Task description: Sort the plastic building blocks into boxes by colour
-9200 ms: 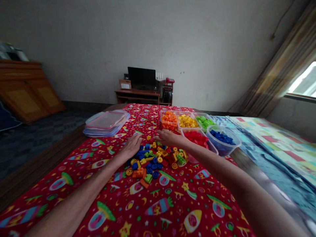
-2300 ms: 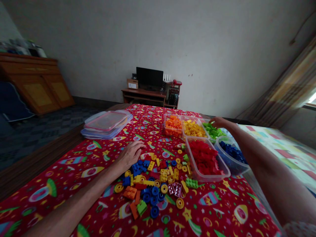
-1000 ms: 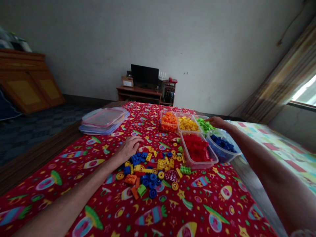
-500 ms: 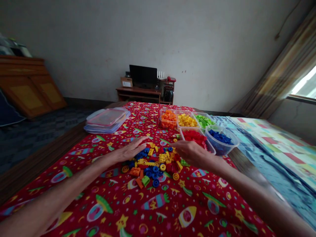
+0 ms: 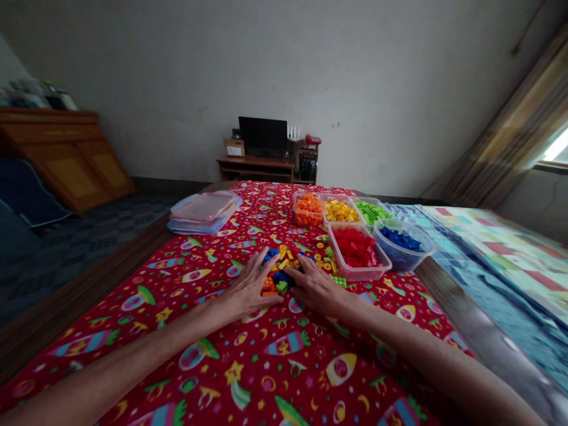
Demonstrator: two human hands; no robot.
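A pile of mixed toy building bricks (image 5: 287, 263) in yellow, blue, orange, green and red lies on the red patterned cloth (image 5: 266, 367). My left hand (image 5: 252, 287) rests at the pile's left side, fingers spread, its fingertips by blue and orange pieces. On the right side my right hand (image 5: 316, 285) reaches over the pile with its fingers apart, touching or just above dark blue pieces. Neither hand grips a brick that I can see. Part of the pile is hidden under the fingers.
Clear containers of sorted bricks stand right of the pile: orange (image 5: 309, 211), yellow (image 5: 339, 211), green (image 5: 371, 211), red (image 5: 356, 248) and blue (image 5: 402, 244). Stacked lids (image 5: 204, 212) lie at the left. A bed (image 5: 501, 248) adjoins the table's right edge.
Both hands have come nearer to me and closer together around the bricks. Pieces at the pile's near side are now gathered between them. The view has shifted slightly left.
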